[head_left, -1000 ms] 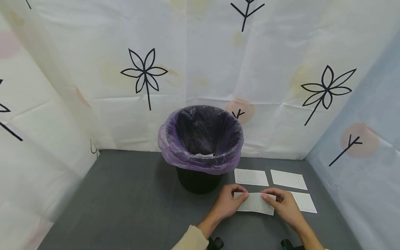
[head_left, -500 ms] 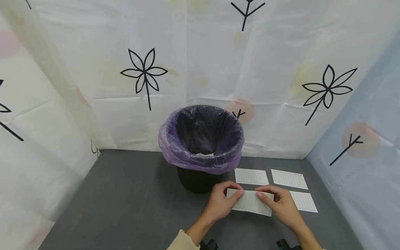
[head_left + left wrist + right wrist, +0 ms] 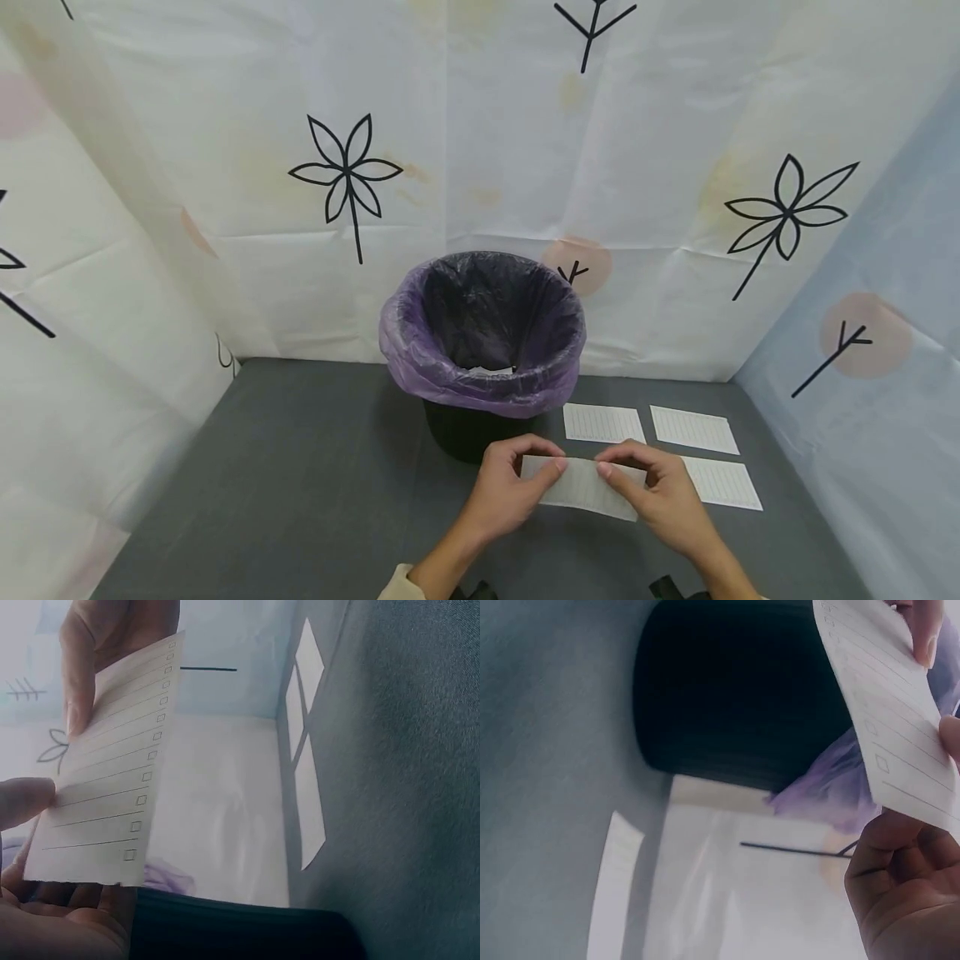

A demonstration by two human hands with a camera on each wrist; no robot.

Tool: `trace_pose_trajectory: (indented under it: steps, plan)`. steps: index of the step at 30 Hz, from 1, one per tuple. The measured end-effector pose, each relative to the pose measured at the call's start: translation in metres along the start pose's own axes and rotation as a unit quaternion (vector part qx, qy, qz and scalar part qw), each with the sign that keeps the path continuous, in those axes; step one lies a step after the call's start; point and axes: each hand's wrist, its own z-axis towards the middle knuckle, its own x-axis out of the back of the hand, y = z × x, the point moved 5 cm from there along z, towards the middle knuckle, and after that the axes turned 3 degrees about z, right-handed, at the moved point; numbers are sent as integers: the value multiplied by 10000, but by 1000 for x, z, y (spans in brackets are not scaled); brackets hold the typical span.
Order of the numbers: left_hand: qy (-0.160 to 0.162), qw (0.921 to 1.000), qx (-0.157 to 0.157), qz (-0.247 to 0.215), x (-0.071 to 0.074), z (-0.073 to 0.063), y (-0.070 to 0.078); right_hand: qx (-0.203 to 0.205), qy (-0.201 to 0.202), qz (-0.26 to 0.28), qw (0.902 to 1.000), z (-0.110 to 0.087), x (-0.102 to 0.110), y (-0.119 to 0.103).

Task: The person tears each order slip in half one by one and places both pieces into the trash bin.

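Note:
Between both hands a lined sheet of paper (image 3: 588,490) with a row of small checkboxes is held up above the table. My left hand (image 3: 504,492) pinches its top edge between thumb and fingers, left of the middle. My right hand (image 3: 660,497) pinches the same edge a little farther right. In the left wrist view the paper (image 3: 112,772) is whole, its printed lines and boxes facing the camera. Behind the left hand stands a dark trash can (image 3: 472,429) with a purple liner bag (image 3: 483,396) over its rim; some white paper (image 3: 491,372) shows inside.
Three more lined sheets lie on the grey table (image 3: 300,483): a back left sheet (image 3: 603,422), a back right sheet (image 3: 695,430), and a front sheet (image 3: 723,482) partly behind the right hand. White patterned cloth (image 3: 480,167) walls the table at the back and sides.
Both hands have moved left with the paper, closer to the front of the trash can. More of the front sheet on the table shows now.

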Motion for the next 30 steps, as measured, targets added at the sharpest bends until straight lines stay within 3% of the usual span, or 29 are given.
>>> trace_pose_trajectory:
  steps: [6,17,26,30]
  plan:
    - [20,9999,-99,-16,14,-4,13,200,-72,50,9998,5,-9,-14]
    - [369,9980,-415,300,41,-6,40,307,-205,172,9992,24,-23,-35]
    - [408,9956,-841,84,52,-7,57,547,-279,400,9973,37,-29,-50]
    - [486,9934,-1016,205,56,-7,64,546,-321,477,9968,41,-31,-56]
